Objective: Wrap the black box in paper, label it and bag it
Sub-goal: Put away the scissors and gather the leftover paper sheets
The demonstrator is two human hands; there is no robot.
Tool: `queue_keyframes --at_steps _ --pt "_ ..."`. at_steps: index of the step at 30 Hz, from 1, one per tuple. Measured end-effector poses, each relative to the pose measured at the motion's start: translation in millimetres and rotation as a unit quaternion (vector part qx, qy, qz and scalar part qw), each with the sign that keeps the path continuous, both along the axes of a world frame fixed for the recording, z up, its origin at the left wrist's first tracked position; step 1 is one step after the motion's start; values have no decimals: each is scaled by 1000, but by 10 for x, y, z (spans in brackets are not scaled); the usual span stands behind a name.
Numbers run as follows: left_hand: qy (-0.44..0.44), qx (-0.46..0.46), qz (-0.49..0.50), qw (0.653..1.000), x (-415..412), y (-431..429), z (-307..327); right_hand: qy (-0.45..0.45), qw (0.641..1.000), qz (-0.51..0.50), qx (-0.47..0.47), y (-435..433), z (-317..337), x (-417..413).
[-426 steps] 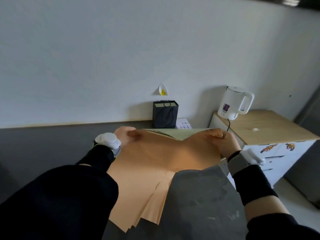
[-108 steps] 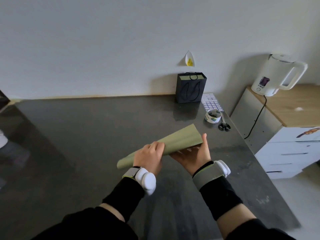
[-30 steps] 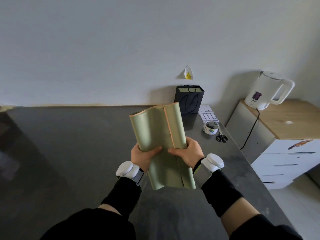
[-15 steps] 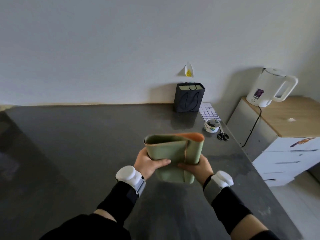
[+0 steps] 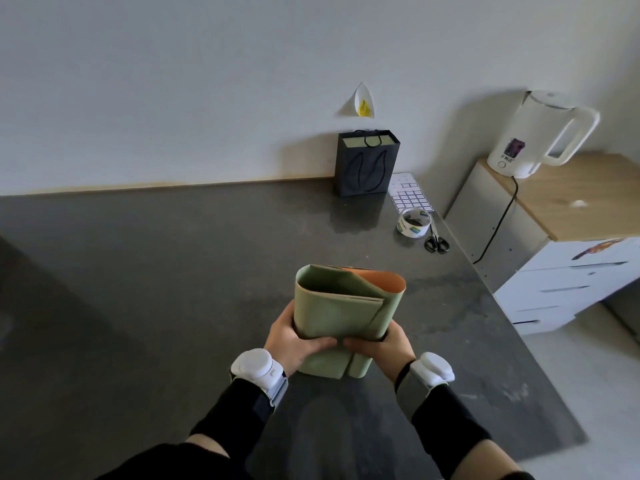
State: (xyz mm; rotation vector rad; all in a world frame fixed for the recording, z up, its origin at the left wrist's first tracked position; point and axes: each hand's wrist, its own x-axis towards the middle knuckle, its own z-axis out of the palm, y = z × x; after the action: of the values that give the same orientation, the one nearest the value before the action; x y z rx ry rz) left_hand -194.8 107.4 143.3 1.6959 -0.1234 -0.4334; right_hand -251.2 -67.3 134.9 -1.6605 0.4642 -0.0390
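A dark grey polished tabletop met a white wall. Toward its 1 o'clock corner sat a black paper gift bag, a white label sheet, a tape roll and black scissors. Nearer 6 o'clock, the left hand and right hand, thumbs nearly meeting, gripped a sage-green paper wrap, orange inside and loosely folded. Its long axis ran 6 to 12 o'clock, with the open end toward 12.
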Motion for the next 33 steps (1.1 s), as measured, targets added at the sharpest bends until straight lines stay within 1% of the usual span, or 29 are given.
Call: queue_keyframes --at_steps 3,7,9,11,14,16,17,18,19,20,21,22,23,24,25,26,27,28,30,33 --pt "6 7 21 1000 6 -27 -32 11 1000 -5 -10 29 7 15" --pt "24 -28 66 997 94 -38 41 23 999 0 -43 24 194 149" --pt "23 -74 91 993 204 -85 150 3 996 10 -94 17 393 303" --pt "30 -118 130 984 357 -127 266 -32 986 19 -164 58 635 491" --pt "52 -180 166 968 626 -148 383 -59 957 31 -282 146 960 782" --pt "63 -194 147 968 753 -169 423 -52 932 48 -355 155 1082 918" --pt "64 -200 143 967 820 -143 433 -42 912 64 -403 160 1116 995" --pt "55 -196 155 967 872 -97 467 -31 884 83 -459 153 1139 1080" --pt "28 -182 174 967 931 -14 501 -20 851 102 -515 143 1156 1164" --pt "-16 -166 191 967 991 95 528 -14 818 119 -562 128 1160 1251" --pt "-82 -138 199 967 1100 235 527 -7 790 137 -597 126 1151 1381" --pt "-168 -86 192 963 1161 364 532 3 767 157 -622 119 1139 1459" --pt "-265 -7 160 951 1262 487 515 12 752 176 -635 141 1114 1535" --pt "-349 86 98 928 1359 571 541 13 742 194 -641 159 1084 1610" --pt "-396 164 27 903 1474 618 552 15 739 210 -640 193 1066 1668" --pt "-383 206 -44 899 1601 631 578 19 739 222 -635 220 1063 1741" --pt "-330 209 -95 916 1695 621 623 21 741 230 -631 243 1063 1815" --pt "-282 202 -121 930 1766 620 633 20 743 236 -626 265 1070 1875" --pt "-238 180 -95 950 1893 626 582 21 755 251 -605 294 1073 1952" --pt "-183 136 -44 973 2043 630 503 50 801 280 -527 289 1077 2054"
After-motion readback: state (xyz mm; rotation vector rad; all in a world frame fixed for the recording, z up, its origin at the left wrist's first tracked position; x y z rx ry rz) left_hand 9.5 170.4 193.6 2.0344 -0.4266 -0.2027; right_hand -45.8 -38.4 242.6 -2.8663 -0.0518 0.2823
